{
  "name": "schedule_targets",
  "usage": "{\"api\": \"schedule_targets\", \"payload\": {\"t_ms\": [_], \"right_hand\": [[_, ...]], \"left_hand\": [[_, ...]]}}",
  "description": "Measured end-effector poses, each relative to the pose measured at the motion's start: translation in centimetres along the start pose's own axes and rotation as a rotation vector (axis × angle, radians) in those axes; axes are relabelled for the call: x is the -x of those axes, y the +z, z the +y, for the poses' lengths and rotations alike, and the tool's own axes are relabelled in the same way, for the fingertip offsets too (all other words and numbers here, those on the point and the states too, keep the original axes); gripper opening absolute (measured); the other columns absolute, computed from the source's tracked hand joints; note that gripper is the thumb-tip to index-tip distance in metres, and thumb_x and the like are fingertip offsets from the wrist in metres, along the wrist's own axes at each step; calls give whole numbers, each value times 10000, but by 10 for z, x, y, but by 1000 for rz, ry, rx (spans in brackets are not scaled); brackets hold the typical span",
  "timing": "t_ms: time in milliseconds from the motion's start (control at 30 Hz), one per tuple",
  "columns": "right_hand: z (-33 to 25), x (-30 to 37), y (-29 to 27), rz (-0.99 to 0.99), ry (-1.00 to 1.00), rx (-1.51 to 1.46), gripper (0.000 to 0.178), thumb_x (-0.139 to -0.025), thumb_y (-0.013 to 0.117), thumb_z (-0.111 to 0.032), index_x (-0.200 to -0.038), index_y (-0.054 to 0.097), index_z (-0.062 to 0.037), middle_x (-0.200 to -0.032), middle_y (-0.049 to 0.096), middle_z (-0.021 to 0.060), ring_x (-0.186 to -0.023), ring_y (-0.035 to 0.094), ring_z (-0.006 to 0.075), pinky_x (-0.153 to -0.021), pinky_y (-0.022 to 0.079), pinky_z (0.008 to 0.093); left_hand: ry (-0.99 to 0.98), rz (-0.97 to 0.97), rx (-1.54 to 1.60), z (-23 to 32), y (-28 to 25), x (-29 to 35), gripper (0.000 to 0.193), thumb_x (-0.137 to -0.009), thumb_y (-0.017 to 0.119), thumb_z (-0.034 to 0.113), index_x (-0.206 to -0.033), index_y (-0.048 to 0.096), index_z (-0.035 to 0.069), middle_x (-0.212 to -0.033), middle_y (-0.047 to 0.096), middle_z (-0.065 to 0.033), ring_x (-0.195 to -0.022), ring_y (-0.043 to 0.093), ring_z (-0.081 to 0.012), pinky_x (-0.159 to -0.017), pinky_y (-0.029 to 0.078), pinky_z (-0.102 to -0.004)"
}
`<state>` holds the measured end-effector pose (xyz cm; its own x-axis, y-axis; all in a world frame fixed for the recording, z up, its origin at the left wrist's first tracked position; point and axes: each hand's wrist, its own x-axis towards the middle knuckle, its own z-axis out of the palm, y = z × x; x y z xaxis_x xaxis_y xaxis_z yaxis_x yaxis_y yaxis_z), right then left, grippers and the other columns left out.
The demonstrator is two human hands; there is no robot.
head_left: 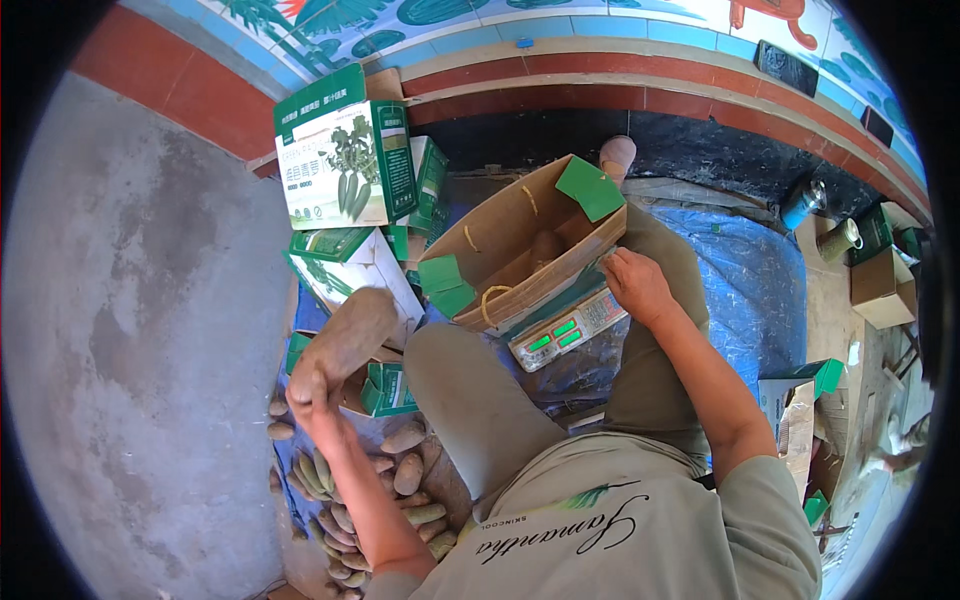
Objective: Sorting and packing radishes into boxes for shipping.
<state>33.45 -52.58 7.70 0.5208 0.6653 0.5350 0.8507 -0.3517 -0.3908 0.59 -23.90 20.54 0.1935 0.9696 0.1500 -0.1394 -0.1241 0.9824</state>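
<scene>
My left hand (312, 400) is closed round the lower end of a large, earth-brown radish-like root (345, 335), held up left of my knee. An open cardboard box (500, 255) with yellow cord handles and green flaps rests on a digital scale (570, 332), whose panel has lit green displays. At the box's near right edge, above the scale's panel, my right hand (637, 285) has its fingers curled against the rim and appears to grip it. Inside the box lies at least one brown root (547, 248); the box wall partly hides the contents.
Closed green and white cartons (335, 165) are stacked at the far left. Many-coloured tiles cover the wall behind. Several brown and greenish roots (405, 470) lie piled beside my left forearm. Blue sheeting (750, 270) spreads right, with a blue bottle (803, 205) and open boxes (885, 287) beyond.
</scene>
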Motion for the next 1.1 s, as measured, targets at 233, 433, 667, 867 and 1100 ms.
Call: {"api": "schedule_targets", "payload": {"t_ms": [233,433,667,867,1100], "right_hand": [[1,1,-4,26,29,-39,72,-751,571,-66,-800,537,-27,-722,500,113,-654,554,291,-581,461,382],[4,2,-2,26,47,-60,65,-758,569,-72,-783,525,-32,-705,485,110,-642,546,288,-574,457,381],[2,-4,-1,27,63,-91,69,-757,568,-71,-765,512,-33,-696,481,110,-638,542,289,-571,453,383],[4,-3,1,15,76,-69,71,-755,570,-71,-760,511,-32,-698,484,111,-646,544,293,-575,453,386],[2,-2,3,-4,34,-62,83,-746,574,-59,-818,548,-27,-725,501,108,-669,552,289,-598,461,383]], "left_hand": [[145,-327,-272,-26,113,-16,503,-711,709,87,-1135,450,6,-1053,518,-93,-952,518,-179,-833,422,-281],[363,-577,-717,-67,183,-9,528,-651,739,119,-1109,489,32,-989,577,-118,-923,559,-215,-801,446,-322],[319,-857,-910,-123,205,-8,424,-686,692,131,-1068,535,36,-1062,581,-166,-966,566,-311,-817,449,-354],[346,-1058,-937,-116,196,8,338,-745,630,142,-1064,581,40,-1044,599,-164,-933,574,-326,-802,455,-365],[337,-899,-816,-76,155,16,300,-771,612,131,-1052,580,29,-1057,596,-154,-968,571,-314,-827,447,-338]]}}
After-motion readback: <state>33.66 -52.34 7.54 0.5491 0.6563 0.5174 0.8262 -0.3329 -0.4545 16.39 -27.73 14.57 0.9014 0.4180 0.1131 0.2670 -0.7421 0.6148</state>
